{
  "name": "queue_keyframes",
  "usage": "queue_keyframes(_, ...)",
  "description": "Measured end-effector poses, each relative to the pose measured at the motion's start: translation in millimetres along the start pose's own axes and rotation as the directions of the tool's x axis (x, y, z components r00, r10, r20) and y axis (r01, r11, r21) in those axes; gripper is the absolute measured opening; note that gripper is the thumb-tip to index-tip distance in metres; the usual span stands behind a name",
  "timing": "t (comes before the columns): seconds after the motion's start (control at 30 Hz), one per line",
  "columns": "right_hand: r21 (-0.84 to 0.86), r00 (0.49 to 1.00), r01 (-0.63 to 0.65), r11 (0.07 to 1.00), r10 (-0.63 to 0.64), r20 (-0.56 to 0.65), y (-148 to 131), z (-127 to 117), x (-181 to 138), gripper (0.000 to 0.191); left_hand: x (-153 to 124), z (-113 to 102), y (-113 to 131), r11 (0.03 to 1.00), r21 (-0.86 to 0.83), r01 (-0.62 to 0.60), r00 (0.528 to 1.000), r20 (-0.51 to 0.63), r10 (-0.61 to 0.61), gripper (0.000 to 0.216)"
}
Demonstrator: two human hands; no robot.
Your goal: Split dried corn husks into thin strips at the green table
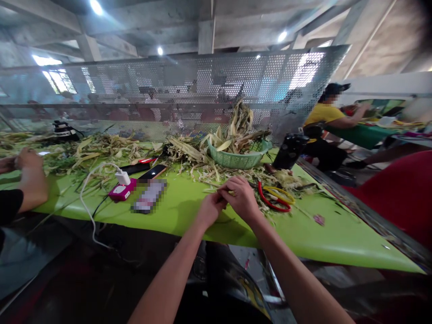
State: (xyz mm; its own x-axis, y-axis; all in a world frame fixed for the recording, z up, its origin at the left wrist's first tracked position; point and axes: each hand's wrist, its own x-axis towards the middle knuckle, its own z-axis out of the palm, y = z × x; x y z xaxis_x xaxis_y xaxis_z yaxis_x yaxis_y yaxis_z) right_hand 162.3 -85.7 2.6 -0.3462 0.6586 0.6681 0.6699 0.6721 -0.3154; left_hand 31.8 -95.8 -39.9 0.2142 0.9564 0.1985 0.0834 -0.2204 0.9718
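Both of your hands meet over the near edge of the green table (189, 211), low and close to your body, where small work between the fingertips is easiest to see. Your left hand (211, 209) is curled nearly closed, its fingertips pressed toward those of your right hand (241, 198), which is also bent narrow; between them you pinch a thin pale husk strip (225, 192), too small to tell more about. Just beyond your right hand, the red-handled scissors (273, 202) lie within easy reach beside yellow loops (278, 192) amid husk scraps. The green basket (238, 157) heaped with dried corn husks (236, 128) sits farther back, near enough to draw from. To your left lie a pink charger (122, 190) with a white cable (88, 198) and a phone (152, 172), kept apart from the litter. A co-worker's hand (32, 173) rests at the far left
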Motion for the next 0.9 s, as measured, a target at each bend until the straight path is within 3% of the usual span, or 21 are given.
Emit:
queue_keyframes(0.13, 0.026, 0.996, -0.036, 0.999, 0.038, -0.084, -1.0, 6.0, -0.4, 0.009, 4.2, -0.4, 1.0, 0.981, -0.193, -0.015, 0.995, -0.098, -0.004, 0.008)
queue_keyframes(0.27, 0.077, 0.951, -0.089, 0.993, 0.108, -0.288, -1.0, 8.3, -6.1, 0.018, 7.5, -6.9, 0.0, 0.864, -0.497, 0.076, 0.948, -0.232, -0.217, 0.018)
queue_keyframes(0.33, 0.122, 0.946, -0.074, 0.99, 0.109, -0.306, -0.4, 8.4, -9.8, 0.011, 8.4, -11.4, -2.4, 0.768, -0.636, 0.079, 0.929, -0.233, -0.288, 0.023)
queue_keyframes(0.4, 0.157, 0.958, -0.045, 0.987, 0.087, -0.274, -0.4, 8.7, -12.9, 0.005, 9.0, -14.7, -4.8, 0.699, -0.713, 0.046, 0.923, -0.237, -0.302, 0.029)
queue_keyframes(0.53, 0.159, 0.985, 0.017, 0.987, 0.011, -0.171, -5.1, 11.2, -15.0, 0.005, 10.4, -15.7, -5.9, 0.654, -0.756, -0.044, 0.943, -0.248, -0.223, 0.035)
queue_keyframes(0.7, 0.0, 0.996, 0.09, 0.996, -0.09, -0.004, -11.6, 17.9, -15.1, 0.006, 10.6, -13.3, -1.7, 0.627, -0.772, -0.105, 0.942, -0.279, -0.186, 0.032)
queue_keyframes(0.9, -0.21, 0.999, 0.035, 0.977, -0.025, 0.047, -12.2, 22.5, -16.7, 0.01, 10.0, -15.2, -4.4, 0.631, -0.772, -0.077, 0.926, -0.291, -0.242, 0.043)
